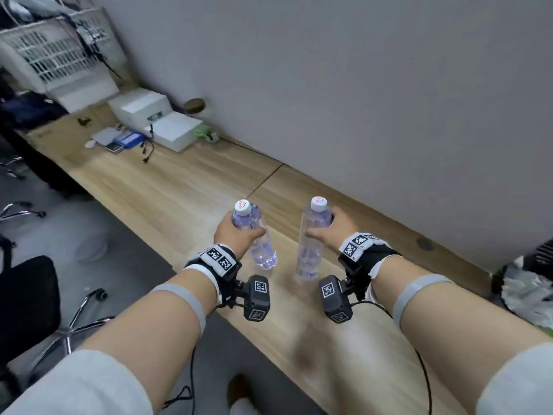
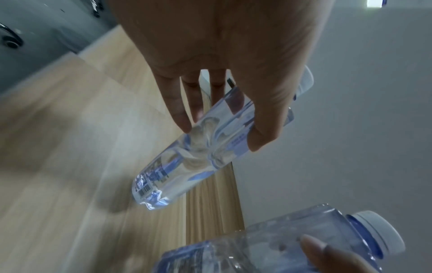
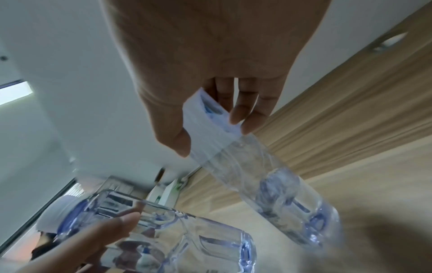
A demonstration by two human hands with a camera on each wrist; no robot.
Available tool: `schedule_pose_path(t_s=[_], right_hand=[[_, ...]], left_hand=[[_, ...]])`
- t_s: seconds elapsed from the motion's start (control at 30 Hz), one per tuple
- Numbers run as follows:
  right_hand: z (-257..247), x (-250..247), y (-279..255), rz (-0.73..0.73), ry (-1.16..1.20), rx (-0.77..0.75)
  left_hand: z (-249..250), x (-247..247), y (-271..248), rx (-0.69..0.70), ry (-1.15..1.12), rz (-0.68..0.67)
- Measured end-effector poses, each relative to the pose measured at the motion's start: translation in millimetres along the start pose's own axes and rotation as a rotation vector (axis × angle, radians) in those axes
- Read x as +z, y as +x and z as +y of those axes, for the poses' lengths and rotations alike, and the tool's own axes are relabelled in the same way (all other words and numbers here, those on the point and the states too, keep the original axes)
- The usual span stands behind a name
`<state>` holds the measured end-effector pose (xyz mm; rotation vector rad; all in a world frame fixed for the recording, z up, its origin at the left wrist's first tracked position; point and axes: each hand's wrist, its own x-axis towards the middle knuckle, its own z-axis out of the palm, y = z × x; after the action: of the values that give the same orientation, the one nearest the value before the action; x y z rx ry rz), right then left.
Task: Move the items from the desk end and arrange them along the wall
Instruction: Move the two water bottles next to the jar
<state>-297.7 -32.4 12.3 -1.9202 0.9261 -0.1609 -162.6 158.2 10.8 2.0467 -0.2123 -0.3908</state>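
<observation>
Two clear water bottles with white caps are held above the wooden desk (image 1: 185, 190). My left hand (image 1: 236, 230) grips the upper body of the left bottle (image 1: 263, 250), which leans with its base toward the right; it shows as the left bottle (image 2: 187, 157) in the left wrist view, with the fingers (image 2: 177, 110) curled round it. My right hand (image 1: 327, 229) grips the right bottle (image 1: 309, 250) near its shoulder, nearly upright. In the right wrist view the right bottle (image 3: 268, 184) hangs from that hand, and the left bottle (image 3: 163, 230) appears below. The grey wall (image 1: 359, 100) runs behind the desk.
At the desk's far end lie white boxes (image 1: 155, 118), a jar with a brown lid (image 1: 194, 107), a blue device (image 1: 130, 139) and cables. A white basket (image 1: 54, 52) stands beyond them. Office chairs (image 1: 27, 304) are on the left. A crumpled bag (image 1: 526, 289) sits at the right.
</observation>
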Motion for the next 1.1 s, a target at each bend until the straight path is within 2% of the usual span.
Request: schedule_pose_path(t_s=[0.23,0.4,0.53,0.67,0.8,1.1], right_hand=[[-116,117,26,-0.039,-0.050,-0.171],[-197,204,50,-0.027,-0.087,-0.222],[-243,254,74,-0.004,-0.020,-0.200],[-266,285,103,0.017,0.050,-0.168],[-277,303,145,0.042,0.077,-0.117],[-293,364,288,0.133,0.262,0.056]], left_hand=[[-26,-134,83,0.012,-0.065,0.094],[-48,-234,155,-0.007,-0.109,0.153],[-62,-288,206,-0.026,-0.082,0.141],[-70,-311,256,-0.016,-0.069,0.107],[-69,-310,309,-0.012,-0.050,0.050],[-57,-287,452,0.024,0.114,-0.012]])
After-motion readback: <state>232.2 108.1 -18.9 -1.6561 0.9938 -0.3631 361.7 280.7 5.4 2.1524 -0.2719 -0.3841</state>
